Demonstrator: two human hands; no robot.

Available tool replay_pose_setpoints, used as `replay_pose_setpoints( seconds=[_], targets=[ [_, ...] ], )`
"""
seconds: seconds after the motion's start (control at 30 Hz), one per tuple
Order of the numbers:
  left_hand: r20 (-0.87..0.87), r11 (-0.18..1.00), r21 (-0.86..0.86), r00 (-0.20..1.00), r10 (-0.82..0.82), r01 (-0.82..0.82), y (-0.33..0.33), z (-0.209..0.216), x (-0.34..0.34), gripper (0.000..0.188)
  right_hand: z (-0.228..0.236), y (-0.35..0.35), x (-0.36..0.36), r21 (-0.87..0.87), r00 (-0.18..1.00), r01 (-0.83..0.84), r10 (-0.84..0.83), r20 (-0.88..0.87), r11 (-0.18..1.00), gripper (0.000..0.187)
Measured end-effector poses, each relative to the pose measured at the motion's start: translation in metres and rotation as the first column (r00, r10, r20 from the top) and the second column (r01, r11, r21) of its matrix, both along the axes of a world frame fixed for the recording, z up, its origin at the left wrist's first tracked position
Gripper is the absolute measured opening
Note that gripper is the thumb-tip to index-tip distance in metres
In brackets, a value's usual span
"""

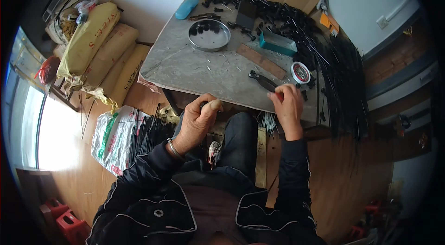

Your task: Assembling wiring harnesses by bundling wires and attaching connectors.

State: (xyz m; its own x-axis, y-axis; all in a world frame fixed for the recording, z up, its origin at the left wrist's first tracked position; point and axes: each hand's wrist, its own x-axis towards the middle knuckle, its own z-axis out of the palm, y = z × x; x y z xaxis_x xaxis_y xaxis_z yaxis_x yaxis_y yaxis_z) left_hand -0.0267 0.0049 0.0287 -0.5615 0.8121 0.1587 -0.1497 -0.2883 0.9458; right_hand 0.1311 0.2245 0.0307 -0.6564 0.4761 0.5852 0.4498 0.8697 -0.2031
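Over the table's front edge, my left hand is closed, thumb on top. A small dark bit shows between its fingers; what it is I cannot make out. My right hand is at the front right of the table, its fingers curled on the red handle of dark-jawed pliers. The pliers' head lies on the tabletop, aimed left and away from me. Beyond it is a flat brown wooden strip. To the right of the strip stands a small white round tub with tiny pieces inside.
A round metal pan and a teal tray stand farther back on the grey table. Black rods heap along its right side. Stuffed sacks are stacked at left; more black rods lie on a floor bag.
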Motion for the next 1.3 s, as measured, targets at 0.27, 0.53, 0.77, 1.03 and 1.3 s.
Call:
replay_pose_setpoints(
  seconds=[0.27, 0.53, 0.77, 1.03, 1.3],
  targets=[
    [0.041, 0.994, -0.057, 0.995, 0.092, -0.09, 0.002, 0.01, 0.006, 0.023, -0.014, 0.024, 0.002, 0.011, 0.984, -0.078, 0.075, 0.163, 0.997, 0.027],
    [-0.081, 0.997, -0.079, 0.997, -0.003, -0.004, -0.005, 0.012, -0.005, 0.077, 0.004, -0.016, -0.002, -0.613, 0.956, -0.261, 0.108, -0.274, 0.746, 0.013],
    [-0.071, 0.99, -0.136, 0.997, 0.037, -0.046, -0.006, 0.009, -0.004, 0.078, 0.031, -0.083, -0.002, -0.328, 0.919, -0.394, 0.371, -0.133, 0.859, 0.033],
    [-0.058, 0.986, -0.136, 0.994, 0.089, -0.097, -0.014, 0.009, -0.001, 0.071, 0.037, -0.086, -0.005, 0.083, 0.924, -0.383, 0.383, 0.013, 0.92, 0.04],
    [-0.232, 0.991, -0.02, 0.965, 0.121, -0.129, -0.008, -0.002, -0.003, 0.06, 0.01, -0.148, 0.021, -0.681, 0.86, -0.217, 0.194, -0.472, -0.699, 0.029]
  ],
)
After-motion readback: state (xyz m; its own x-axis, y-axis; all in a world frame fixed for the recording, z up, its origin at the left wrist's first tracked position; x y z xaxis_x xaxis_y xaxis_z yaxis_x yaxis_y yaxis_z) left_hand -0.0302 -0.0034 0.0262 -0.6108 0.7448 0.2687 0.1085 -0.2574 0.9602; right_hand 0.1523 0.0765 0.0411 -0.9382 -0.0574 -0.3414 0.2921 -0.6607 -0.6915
